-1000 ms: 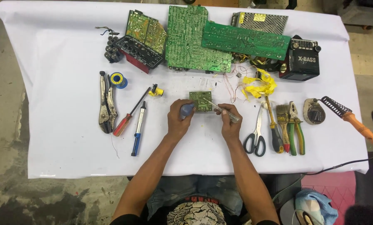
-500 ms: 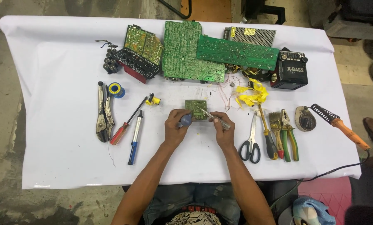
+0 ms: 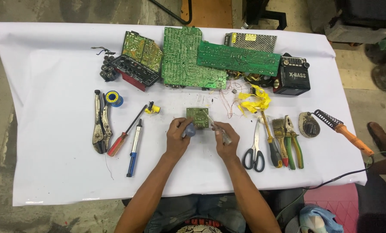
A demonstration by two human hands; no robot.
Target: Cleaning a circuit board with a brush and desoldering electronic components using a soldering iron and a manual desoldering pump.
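White sheeting covers the work table (image 3: 50, 86) in our head view, set over a stained concrete floor. Near the middle, our left hand (image 3: 177, 138) closes its fingers around a small bluish object (image 3: 190, 130) pressed to the lower left corner of a small green circuit board (image 3: 197, 118). Our right hand (image 3: 224, 140) pinches a slim metal tool (image 3: 221, 133) whose tip reaches the board's right edge, just beyond our fingertips.

We judge the step to be close work on that little board, steadied from one side and probed from the other. Any next move calls for a light, steady touch, because the board lies loose on the sheet and thin red wires (image 3: 229, 101) trail from it.

Left of our fingers lie a blue desoldering pump (image 3: 134, 149), a red-handled screwdriver (image 3: 125, 133) and locking pliers (image 3: 100, 125). To their right are scissors (image 3: 255, 149) and green-handled pliers (image 3: 293, 144), with larger green boards (image 3: 193, 58) well beyond.

Much stays unclear to us: what the bluish object is, the tool's exact tip, and the point of contact on the board are too small to read. Our elbows and lap are cut off at the lower edge.
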